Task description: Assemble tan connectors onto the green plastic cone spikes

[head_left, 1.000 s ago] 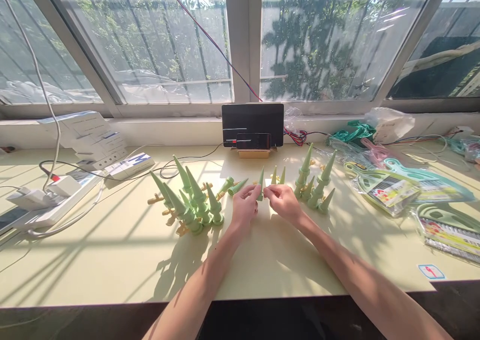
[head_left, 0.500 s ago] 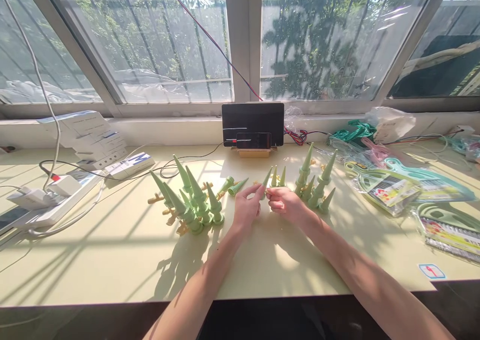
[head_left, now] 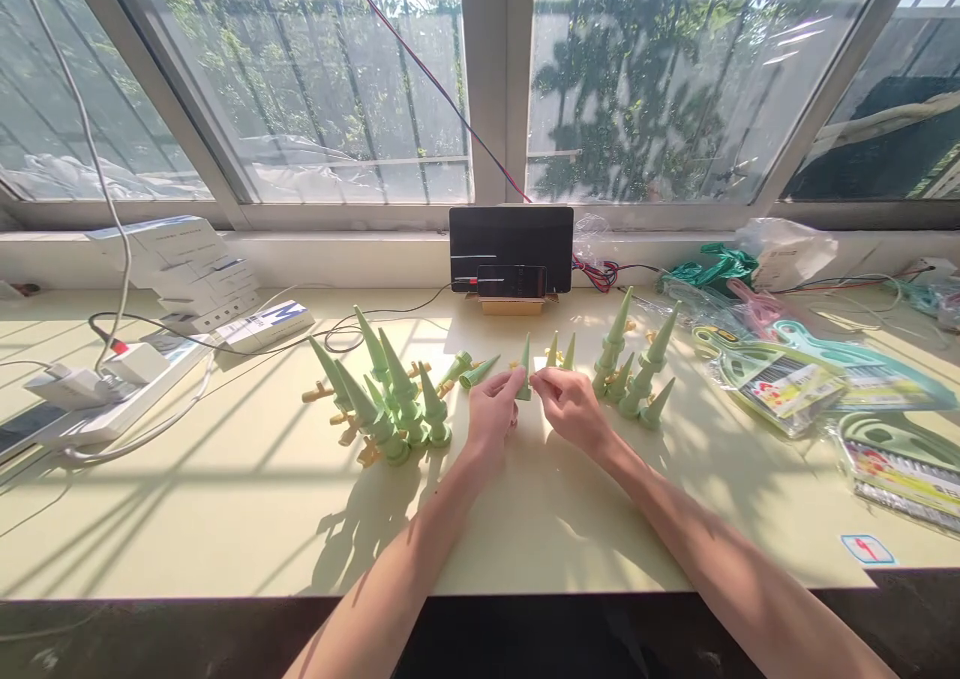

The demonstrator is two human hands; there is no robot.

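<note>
Both hands meet over the middle of the pale surface [head_left: 247, 519], which is streaked with sunlight. The left hand [head_left: 495, 409] grips a slim green cone [head_left: 526, 361] between thumb and fingers, its point upward, just in front of the other hand's fingertips. The right hand [head_left: 574, 407] has its thumb and fingers pinched together close beside that cone; I can't tell from here whether anything sits in the pinch.

Just left of the hands a green cone lies on its side [head_left: 480, 371], next to a short green piece [head_left: 456, 367]. Further left and nearer stands a crowd of green spired towers [head_left: 405, 404], with small yellow pegs [head_left: 316, 393] sticking out among them. Two slender cones [head_left: 570, 349] rise just behind the right hand, and right of it stands a smaller group of spired pieces [head_left: 643, 379].

At the far side, below the window, a black tablet [head_left: 511, 234] leans upright with a phone [head_left: 512, 281] in front of it, over a small tan stand [head_left: 512, 307]. White boxes [head_left: 187, 269] are stacked at the far left, with a power strip [head_left: 124, 404] nearer. Over on the right lie plastic-wrapped brushes [head_left: 780, 379], and a numbered sticker [head_left: 868, 549] marks the near right corner.
</note>
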